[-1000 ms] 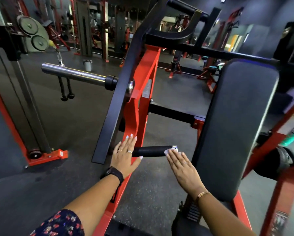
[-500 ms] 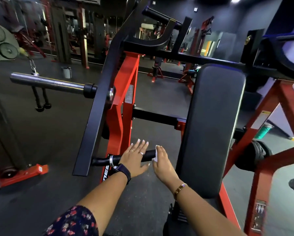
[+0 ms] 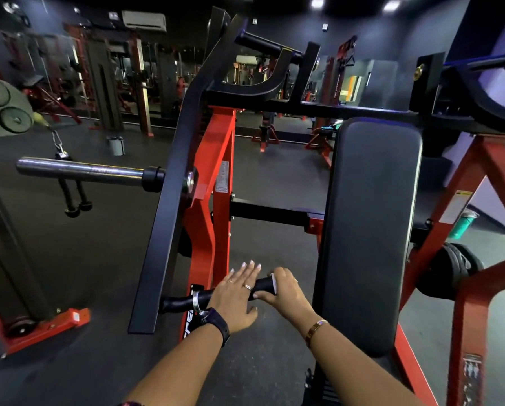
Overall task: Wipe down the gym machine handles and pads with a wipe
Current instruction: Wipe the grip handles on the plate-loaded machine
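Low black handle (image 3: pixel 263 285) was noted projecting from the machine's black lever arm (image 3: pixel 169 230), just beside the upright back pad (image 3: pixel 371 230). Left hand (image 3: pixel 235 295) was laid flat across the handle, fingers straight and spread. Right hand (image 3: pixel 285 290) was curled round the handle's free end, with the wipe (image 3: pixel 272 277) pressed beneath its fingers. Only a white corner of the wipe was seen.

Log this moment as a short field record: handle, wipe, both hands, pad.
handle: black, horizontal bar
wipe: white, only an edge shows at the handle's free end
left hand: fingers straight, resting on the handle
right hand: curled round the handle end, over the wipe
pad: black, upright, right of both hands, untouched
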`<action>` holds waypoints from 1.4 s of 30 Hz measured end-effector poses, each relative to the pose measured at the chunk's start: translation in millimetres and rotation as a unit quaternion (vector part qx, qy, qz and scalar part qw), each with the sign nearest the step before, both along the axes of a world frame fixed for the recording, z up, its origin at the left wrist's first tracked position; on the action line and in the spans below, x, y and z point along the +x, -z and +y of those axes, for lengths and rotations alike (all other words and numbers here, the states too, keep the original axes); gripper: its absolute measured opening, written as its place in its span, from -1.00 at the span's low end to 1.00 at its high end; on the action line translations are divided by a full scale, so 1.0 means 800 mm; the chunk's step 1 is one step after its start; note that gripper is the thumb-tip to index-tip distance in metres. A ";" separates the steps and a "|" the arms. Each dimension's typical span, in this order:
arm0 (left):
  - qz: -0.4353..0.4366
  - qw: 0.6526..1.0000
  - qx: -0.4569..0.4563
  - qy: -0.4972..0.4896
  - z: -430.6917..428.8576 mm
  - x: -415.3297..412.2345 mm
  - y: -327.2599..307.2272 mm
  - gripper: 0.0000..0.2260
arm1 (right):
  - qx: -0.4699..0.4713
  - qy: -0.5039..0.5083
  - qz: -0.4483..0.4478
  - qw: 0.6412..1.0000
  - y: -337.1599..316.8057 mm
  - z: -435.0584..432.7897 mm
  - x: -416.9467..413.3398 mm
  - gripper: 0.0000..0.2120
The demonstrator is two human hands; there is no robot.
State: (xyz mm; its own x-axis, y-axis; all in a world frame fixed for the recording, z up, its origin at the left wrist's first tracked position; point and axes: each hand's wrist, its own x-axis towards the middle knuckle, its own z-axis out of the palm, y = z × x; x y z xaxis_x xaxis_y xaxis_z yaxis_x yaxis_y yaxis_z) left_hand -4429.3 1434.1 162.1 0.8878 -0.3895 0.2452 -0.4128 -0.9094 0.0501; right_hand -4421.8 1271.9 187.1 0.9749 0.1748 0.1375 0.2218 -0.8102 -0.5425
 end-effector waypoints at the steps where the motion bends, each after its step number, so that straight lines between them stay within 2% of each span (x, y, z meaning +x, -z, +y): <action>1: 0.000 1.000 0.001 0.001 0.000 0.000 0.001 -0.18 | 0.009 0.002 0.012 1.000 -0.003 -0.001 0.002 -0.48; 8: -0.005 1.000 0.009 0.000 -0.001 -0.004 0.000 -0.17 | 0.019 0.054 0.087 0.995 -0.009 0.005 0.012 -0.41; 14: -0.001 1.000 -0.004 0.004 -0.001 -0.001 0.001 -0.17 | 0.118 0.082 0.166 0.976 -0.017 0.003 0.006 -0.44; 16: 0.001 1.000 -0.002 0.002 -0.002 -0.001 0.000 -0.17 | 0.150 0.102 0.152 0.972 -0.015 0.009 -0.003 -0.47; 20: 0.017 1.000 0.006 -0.011 -0.003 -0.002 -0.002 -0.18 | 0.189 0.142 0.063 0.970 0.006 0.028 -0.029 -0.56; 23: 0.045 0.999 -0.023 -0.007 -0.004 -0.004 0.001 -0.20 | 0.168 0.124 0.014 0.978 0.024 0.035 -0.044 -0.32; 25: 0.037 0.998 -0.042 -0.001 -0.002 -0.003 0.002 -0.20 | 0.118 0.079 -0.030 0.989 0.030 0.032 -0.045 -0.30; 30: 0.035 0.999 0.004 0.003 -0.003 0.001 -0.004 -0.12 | 0.095 0.009 -0.042 0.995 0.018 0.008 -0.016 -0.32; 32: 0.024 1.000 0.012 0.007 -0.002 0.002 -0.005 -0.09 | 0.096 -0.009 -0.006 0.995 0.005 -0.001 0.000 -0.31; 36: 0.025 1.000 0.006 0.005 -0.001 -0.001 -0.004 -0.06 | 0.189 0.033 0.104 0.976 0.003 -0.005 0.007 -0.42; 39: 0.022 1.000 0.008 0.003 0.000 0.001 -0.003 -0.06 | 0.287 0.089 0.149 0.942 0.016 0.001 -0.002 -0.43; 42: 0.027 1.000 0.005 -0.001 -0.001 0.002 -0.003 -0.07 | 0.329 0.143 0.082 0.930 0.027 0.021 -0.022 -0.46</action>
